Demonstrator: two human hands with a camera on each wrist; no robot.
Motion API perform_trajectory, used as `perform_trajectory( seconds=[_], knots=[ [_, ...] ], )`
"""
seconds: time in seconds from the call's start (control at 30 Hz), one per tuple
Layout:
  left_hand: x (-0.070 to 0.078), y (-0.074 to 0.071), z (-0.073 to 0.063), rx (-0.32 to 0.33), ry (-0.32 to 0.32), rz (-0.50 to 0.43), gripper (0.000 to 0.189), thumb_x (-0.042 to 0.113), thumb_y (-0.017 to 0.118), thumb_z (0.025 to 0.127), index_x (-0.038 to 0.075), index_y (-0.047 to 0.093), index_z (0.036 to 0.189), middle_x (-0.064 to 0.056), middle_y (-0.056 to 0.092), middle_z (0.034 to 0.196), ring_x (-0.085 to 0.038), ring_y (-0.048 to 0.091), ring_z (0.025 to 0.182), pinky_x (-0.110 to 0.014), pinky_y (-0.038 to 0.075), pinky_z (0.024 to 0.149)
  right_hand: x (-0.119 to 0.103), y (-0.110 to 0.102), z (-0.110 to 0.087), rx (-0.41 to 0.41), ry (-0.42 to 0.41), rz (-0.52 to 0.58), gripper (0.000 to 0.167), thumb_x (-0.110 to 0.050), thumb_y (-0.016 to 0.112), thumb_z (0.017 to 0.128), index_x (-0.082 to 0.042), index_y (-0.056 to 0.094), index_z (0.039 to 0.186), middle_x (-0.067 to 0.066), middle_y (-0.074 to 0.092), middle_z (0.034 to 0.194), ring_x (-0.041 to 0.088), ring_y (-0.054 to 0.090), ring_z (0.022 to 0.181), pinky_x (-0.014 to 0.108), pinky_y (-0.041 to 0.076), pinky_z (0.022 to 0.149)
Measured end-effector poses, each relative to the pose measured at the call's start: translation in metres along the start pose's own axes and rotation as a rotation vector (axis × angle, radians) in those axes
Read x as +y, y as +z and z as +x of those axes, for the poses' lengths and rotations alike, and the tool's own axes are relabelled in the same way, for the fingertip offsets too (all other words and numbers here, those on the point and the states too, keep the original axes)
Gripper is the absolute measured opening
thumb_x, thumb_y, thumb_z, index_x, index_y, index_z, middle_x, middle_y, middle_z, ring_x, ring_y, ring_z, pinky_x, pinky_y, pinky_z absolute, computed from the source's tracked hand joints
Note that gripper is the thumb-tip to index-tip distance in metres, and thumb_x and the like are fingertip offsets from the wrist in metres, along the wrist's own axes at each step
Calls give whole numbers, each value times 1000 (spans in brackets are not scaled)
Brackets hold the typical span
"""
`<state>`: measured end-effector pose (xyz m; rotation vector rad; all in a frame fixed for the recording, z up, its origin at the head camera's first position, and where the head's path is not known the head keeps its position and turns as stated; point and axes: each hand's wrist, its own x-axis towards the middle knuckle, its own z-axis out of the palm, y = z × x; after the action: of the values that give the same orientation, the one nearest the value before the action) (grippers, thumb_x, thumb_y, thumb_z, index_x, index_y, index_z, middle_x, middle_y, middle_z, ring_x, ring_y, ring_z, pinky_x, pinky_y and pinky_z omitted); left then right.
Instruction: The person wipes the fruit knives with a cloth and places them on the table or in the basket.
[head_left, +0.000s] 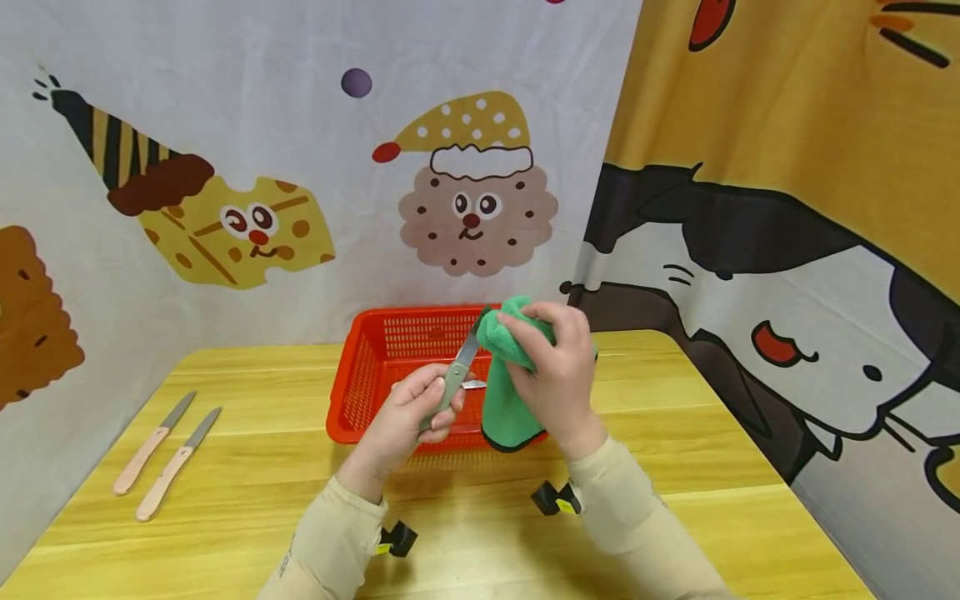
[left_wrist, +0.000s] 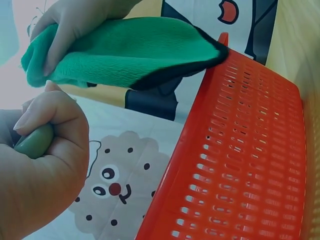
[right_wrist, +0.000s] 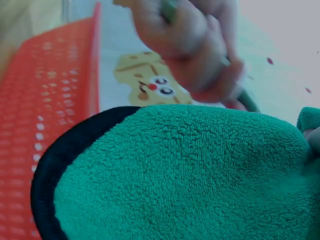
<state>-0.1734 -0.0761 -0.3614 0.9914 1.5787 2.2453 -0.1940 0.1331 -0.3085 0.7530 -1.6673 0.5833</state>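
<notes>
My left hand grips the green handle of a knife, its blade slanting up to the right. A green cloth with a dark edge hangs from my right hand, which pinches its bunched top around the blade's tip. Both hands are over the front part of a red plastic basket. In the left wrist view the rounded handle end pokes out of my curled fingers. The cloth fills much of the right wrist view, and the blade is hidden there.
Two knives with pale pinkish handles, one beside the other, lie on the left of the wooden table. Something small and shiny shows in the basket. A printed curtain hangs behind the table.
</notes>
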Motion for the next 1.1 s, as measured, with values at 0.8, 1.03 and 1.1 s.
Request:
perform_trajectory(
  seconds=[0.8, 1.03, 1.1],
  knots=[
    [3, -3, -2, -36, 35, -26, 27, 12, 31, 109, 8, 55, 120, -5, 50, 88, -9, 35, 60, -19, 30, 48, -10, 14, -2, -109, -114, -21, 29, -3, 78, 78, -15, 74, 104, 13, 59, 104, 34, 57, 89, 46, 51, 74],
    [2, -3, -1, -49, 32, -32, 25, 11, 32, 109, 6, 54, 118, -5, 50, 88, -10, 35, 60, -23, 27, 46, 4, 12, 4, -83, -72, -48, 29, 0, 77, 80, -14, 73, 106, 15, 59, 104, 35, 55, 87, 48, 48, 75],
    [2, -2, -1, -55, 34, -23, 24, 10, 32, 109, 6, 54, 117, -6, 49, 88, -10, 35, 60, -23, 26, 45, 7, 11, 6, -77, -45, -47, 30, 0, 77, 80, -14, 73, 106, 15, 59, 104, 35, 55, 88, 48, 47, 77]
  ],
)
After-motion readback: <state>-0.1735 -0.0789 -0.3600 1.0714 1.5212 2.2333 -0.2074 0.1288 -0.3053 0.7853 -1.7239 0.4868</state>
